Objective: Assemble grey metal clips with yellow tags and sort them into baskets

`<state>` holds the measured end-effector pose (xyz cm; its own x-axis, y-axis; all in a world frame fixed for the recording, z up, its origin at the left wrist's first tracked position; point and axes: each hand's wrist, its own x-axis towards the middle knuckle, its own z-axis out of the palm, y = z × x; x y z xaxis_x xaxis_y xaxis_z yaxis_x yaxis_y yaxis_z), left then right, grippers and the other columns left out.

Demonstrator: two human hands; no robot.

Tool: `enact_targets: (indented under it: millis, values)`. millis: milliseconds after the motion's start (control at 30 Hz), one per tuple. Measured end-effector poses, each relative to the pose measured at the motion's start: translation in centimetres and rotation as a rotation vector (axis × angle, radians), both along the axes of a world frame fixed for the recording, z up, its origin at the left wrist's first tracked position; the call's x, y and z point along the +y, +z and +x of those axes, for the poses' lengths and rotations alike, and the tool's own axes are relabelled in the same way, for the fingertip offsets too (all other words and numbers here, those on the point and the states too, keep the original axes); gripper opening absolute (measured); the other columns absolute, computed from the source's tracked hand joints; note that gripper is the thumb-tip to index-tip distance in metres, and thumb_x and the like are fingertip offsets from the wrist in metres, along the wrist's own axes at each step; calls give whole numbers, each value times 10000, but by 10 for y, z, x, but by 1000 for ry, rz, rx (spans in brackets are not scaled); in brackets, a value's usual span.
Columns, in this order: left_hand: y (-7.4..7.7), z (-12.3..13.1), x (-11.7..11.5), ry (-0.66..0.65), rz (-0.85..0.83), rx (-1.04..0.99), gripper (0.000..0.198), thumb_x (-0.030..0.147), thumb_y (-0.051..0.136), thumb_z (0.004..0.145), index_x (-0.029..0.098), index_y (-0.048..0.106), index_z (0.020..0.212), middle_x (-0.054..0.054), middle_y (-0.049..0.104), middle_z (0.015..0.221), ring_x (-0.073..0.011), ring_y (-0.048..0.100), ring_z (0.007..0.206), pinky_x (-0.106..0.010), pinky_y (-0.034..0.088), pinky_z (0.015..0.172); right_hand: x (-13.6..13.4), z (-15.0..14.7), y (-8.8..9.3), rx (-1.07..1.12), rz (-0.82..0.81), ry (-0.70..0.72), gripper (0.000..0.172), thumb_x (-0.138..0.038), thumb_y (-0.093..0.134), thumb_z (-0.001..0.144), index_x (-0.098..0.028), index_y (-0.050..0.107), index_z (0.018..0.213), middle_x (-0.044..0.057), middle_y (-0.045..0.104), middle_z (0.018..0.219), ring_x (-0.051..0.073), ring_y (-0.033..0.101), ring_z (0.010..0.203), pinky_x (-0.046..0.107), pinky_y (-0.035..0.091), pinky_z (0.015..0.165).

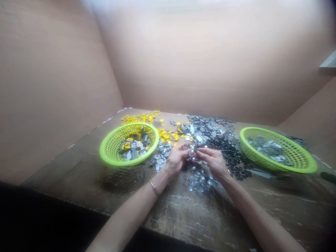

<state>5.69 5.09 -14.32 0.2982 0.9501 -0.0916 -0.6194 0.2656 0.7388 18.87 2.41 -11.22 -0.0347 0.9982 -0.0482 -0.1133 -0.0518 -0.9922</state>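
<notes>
My left hand (176, 158) and my right hand (212, 162) meet low at the middle of a worn wooden table (199, 217). Their fingertips pinch a small silver metal part (191, 153), partly hidden by my fingers. Black rings (232, 161) lie in a heap just beyond my right hand. Loose silver metal pieces (204, 130) spread behind both hands and below them. Yellow-and-metal pieces (139, 118) lie farther back left. A thin bangle (154, 188) circles my left wrist.
A lime-green plastic basket (105, 151) at left holds yellow and silver pieces. Another (278, 164) at right holds silver pieces. Tan board walls (52, 87) enclose the table's back and sides. A dark green handle (328, 177) pokes in at the right edge.
</notes>
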Motion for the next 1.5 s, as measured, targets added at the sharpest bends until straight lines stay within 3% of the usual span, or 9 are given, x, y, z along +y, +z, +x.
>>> enact_targets:
  millis: [133, 333, 567, 800, 1067, 1500]
  values:
    - [0, -1, 0, -19, -17, 23, 352, 31, 577, 566, 115, 473, 891, -14, 529, 683, -82, 531, 572, -199, 405, 527, 1, 3, -1, 5, -6, 16, 228, -262, 621, 581, -120, 633, 759, 52, 646, 637, 130, 582, 552, 262, 461, 582]
    - [0, -3, 3, 72, -16, 60, 326, 23, 578, 553, 112, 481, 851, -68, 546, 827, -93, 541, 635, -165, 382, 479, 0, 4, 0, -123, -6, -50, 226, -258, 621, 577, -117, 644, 752, 33, 631, 586, 96, 545, 505, 212, 438, 504]
    - [-1, -3, 2, 43, -13, 45, 313, 38, 598, 552, 100, 487, 838, -91, 545, 875, -109, 547, 678, -169, 394, 497, -2, 1, 0, -193, 49, -29, 239, -276, 618, 572, -126, 655, 755, 57, 642, 727, 136, 563, 627, 257, 449, 581]
    - [0, -2, -1, 56, -30, 59, 342, 29, 602, 540, 106, 477, 849, -89, 548, 885, -122, 553, 688, -197, 415, 524, 0, 2, -5, -252, 116, -16, 219, -269, 584, 608, -123, 652, 757, 50, 634, 704, 123, 547, 586, 271, 440, 586]
    - [3, 0, -3, 103, -44, 106, 327, 62, 627, 528, 102, 491, 822, -66, 552, 800, -88, 536, 600, -195, 408, 515, -2, 0, -6, -404, 311, 2, 171, -234, 544, 648, -172, 653, 765, 54, 634, 798, 171, 559, 758, 307, 425, 720]
    - [3, 3, -5, 141, -64, 147, 336, 26, 624, 504, 92, 481, 801, -59, 555, 758, -85, 532, 579, -184, 391, 504, -4, -3, -12, -528, 445, 1, 162, -207, 508, 689, -180, 647, 767, 47, 619, 799, 154, 558, 739, 276, 432, 699]
